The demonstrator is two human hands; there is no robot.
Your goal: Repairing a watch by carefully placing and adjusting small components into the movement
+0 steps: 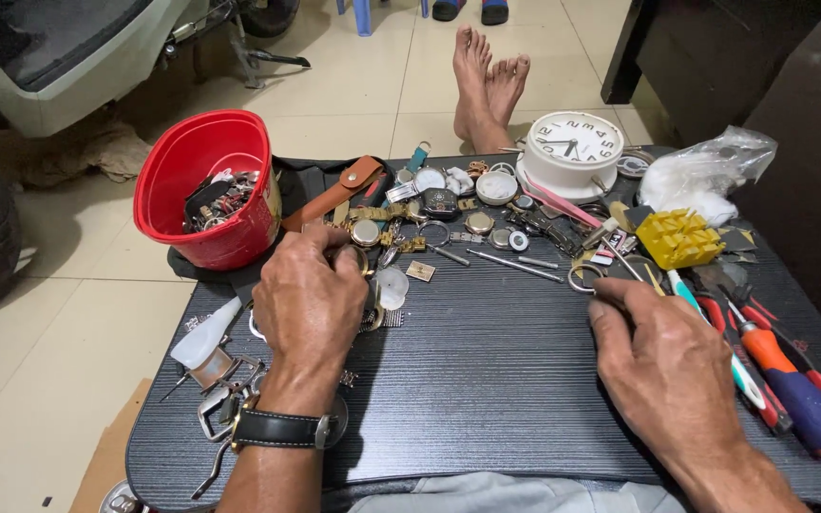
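My left hand (308, 302) rests on a black lap board (486, 380), fingers curled over a small watch part near a heap of watch cases and straps (429, 214); what it grips is hidden under the fingers. A black-strapped wristwatch (282, 429) sits on that wrist. My right hand (662, 356) lies at the board's right side, fingers bent down next to a metal ring (582, 277) and a row of screwdrivers (791, 385). Whether it holds anything is hidden.
A red bucket (209, 185) of watch parts stands at the back left. A white alarm clock (572, 150), a yellow block-shaped holder (678, 237) and a plastic bag (705, 171) lie at the back right. My bare feet (486, 85) rest on the tiled floor beyond.
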